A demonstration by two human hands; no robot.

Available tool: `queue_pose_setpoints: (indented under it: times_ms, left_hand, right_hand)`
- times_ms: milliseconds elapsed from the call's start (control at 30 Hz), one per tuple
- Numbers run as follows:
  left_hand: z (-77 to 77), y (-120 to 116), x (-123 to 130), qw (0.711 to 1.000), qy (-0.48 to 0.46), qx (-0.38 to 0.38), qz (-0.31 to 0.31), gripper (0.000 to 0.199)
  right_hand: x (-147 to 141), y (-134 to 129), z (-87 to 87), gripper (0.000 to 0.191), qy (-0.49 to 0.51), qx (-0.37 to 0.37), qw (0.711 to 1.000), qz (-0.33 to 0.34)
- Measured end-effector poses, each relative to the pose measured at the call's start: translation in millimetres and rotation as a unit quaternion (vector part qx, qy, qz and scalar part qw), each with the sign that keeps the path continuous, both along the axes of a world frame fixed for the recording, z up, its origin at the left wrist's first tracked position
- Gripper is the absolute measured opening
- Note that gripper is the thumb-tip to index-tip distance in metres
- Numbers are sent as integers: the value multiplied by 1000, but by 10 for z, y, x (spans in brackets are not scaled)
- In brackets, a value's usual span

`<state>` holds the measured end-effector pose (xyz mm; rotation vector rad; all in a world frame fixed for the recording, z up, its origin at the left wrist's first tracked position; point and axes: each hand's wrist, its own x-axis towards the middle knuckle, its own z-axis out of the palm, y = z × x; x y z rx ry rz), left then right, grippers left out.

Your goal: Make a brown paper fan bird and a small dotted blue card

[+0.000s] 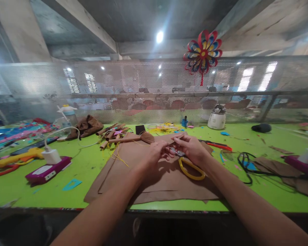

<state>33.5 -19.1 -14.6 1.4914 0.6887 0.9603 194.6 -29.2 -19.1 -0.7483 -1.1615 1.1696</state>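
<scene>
Above brown paper (166,184), the right hand (193,147) pinches a strip (179,137); whether the left hand (161,149) grips is unclear.

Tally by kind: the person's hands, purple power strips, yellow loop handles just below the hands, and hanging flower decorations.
Hands: 2 (left hand, right hand)
Purple power strips: 2 (left strip, right strip)
Yellow loop handle: 1
Hanging flower decoration: 1
Total: 6
</scene>
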Motion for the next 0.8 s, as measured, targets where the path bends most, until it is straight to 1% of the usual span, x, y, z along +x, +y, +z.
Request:
queue_pose_setpoints:
  times_ms: [100,167,233,367,467,600,700,800]
  left_hand:
    - [-18,8,-6,998,-25,-58,-27,19]
    - [-33,1,-14,996,-35,-72,-36,16]
    - [-43,-4,-26,995,-39,-73,-51,15]
    - [-51,-3,-35,995,-55,-51,-71,18]
    - [-47,-5,-26,995,-60,-36,-76,19]
    - [-37,-8,-21,995,-59,-25,-79,25]
    - [-41,13,-28,995,-63,-20,-70,29]
    - [-58,46,-32,996,-62,-32,-62,30]
  right_hand:
    - [49,3,-7,29,-13,-6,999,39]
    - [66,-4,4,29,-13,-15,999,48]
    - [69,-19,33,29,-3,-19,999,50]
    - [55,-49,121,33,33,-19,998,55]
    - [47,-48,160,46,39,-30,998,49]
    - [38,-35,156,64,11,-23,999,38]
    - [19,-39,147,72,-16,-7,999,30]
    - [-2,-39,129,76,-40,13,999,21]
